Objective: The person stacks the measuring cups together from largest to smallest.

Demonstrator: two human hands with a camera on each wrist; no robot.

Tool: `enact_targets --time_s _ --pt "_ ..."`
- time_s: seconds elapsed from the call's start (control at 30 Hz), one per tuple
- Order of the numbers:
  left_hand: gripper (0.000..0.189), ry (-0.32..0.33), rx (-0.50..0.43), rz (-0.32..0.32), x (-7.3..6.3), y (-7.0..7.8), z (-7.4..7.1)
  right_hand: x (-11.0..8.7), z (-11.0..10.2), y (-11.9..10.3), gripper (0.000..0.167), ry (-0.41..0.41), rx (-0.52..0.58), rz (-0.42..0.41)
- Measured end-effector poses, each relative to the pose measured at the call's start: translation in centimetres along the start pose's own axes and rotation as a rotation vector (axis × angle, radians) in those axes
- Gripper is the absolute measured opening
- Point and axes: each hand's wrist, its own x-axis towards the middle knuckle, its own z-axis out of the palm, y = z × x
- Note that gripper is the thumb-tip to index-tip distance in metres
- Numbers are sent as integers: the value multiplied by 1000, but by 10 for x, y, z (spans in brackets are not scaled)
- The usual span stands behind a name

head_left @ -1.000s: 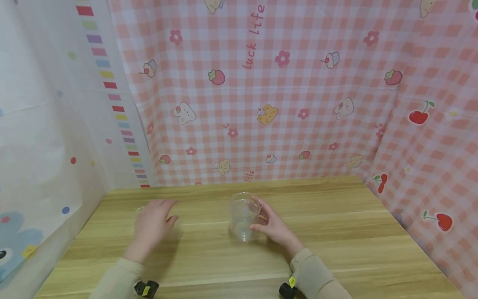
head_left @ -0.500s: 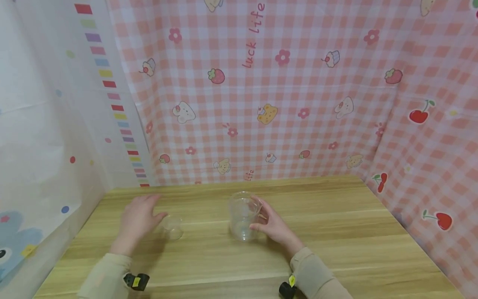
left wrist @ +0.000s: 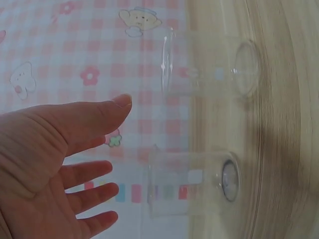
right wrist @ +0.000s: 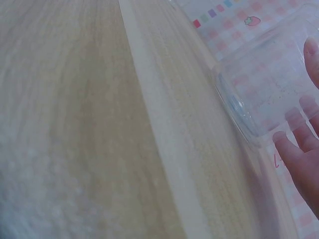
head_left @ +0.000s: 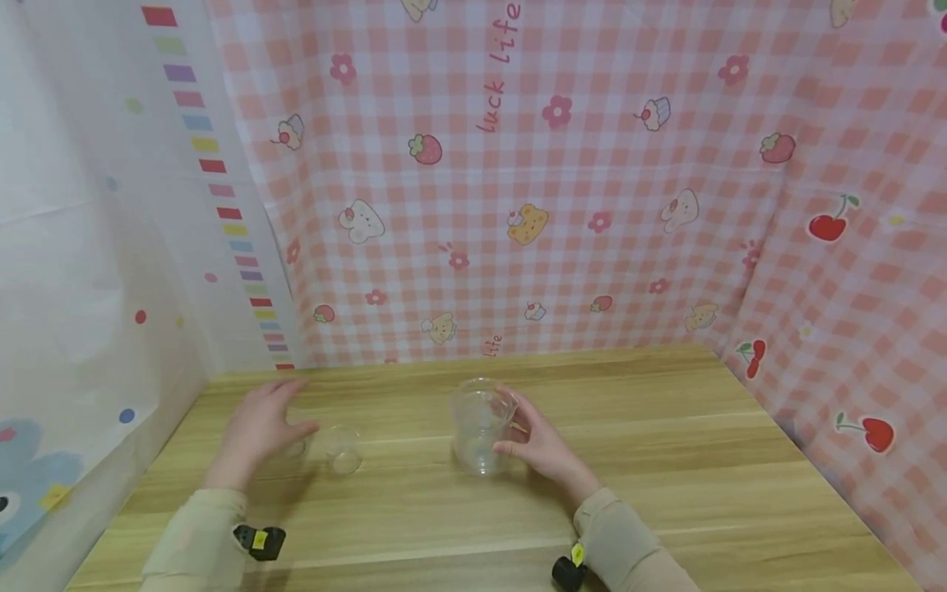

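Note:
My left hand (head_left: pixel 255 432) is held up at the left of the table, thumb and fingers apart, with nothing between them. Close beside it stands a small clear cup (head_left: pixel 297 446), partly hidden by the hand in the head view. A second small clear cup (head_left: pixel 344 452) stands just to its right. Both cups, the right one (left wrist: pixel 212 64) and the left one (left wrist: pixel 192 184), are apart from the fingers in the left wrist view. My right hand (head_left: pixel 543 448) holds a larger clear plastic cup (head_left: pixel 473 440) by its right side, thumb in front. That cup stands upright on the table.
The wood-grain table (head_left: pixel 636 493) ends at a pink checked cloth (head_left: pixel 459 197) behind. White cloth (head_left: pixel 81 247) hangs at the left, and checked cloth with cherries (head_left: pixel 851 329) at the right.
My left hand has moved left, and both small cups have come into view from behind it. My right hand and the larger cup have stayed in place.

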Motion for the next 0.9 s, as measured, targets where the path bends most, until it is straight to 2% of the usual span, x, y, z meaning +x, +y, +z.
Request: enact_targets --time_s 0.4,0.7,0.9 --pt "70 -72 -16 -28 4 -17 2 0 -1 0 87 -9 14 -5" --pt "63 -128 3 -57 4 -20 2 -1 -1 -2 88 -6 -2 -9" --pt "59 -147 6 -51 4 -23 4 -2 -1 -1 88 -9 -9 -4"
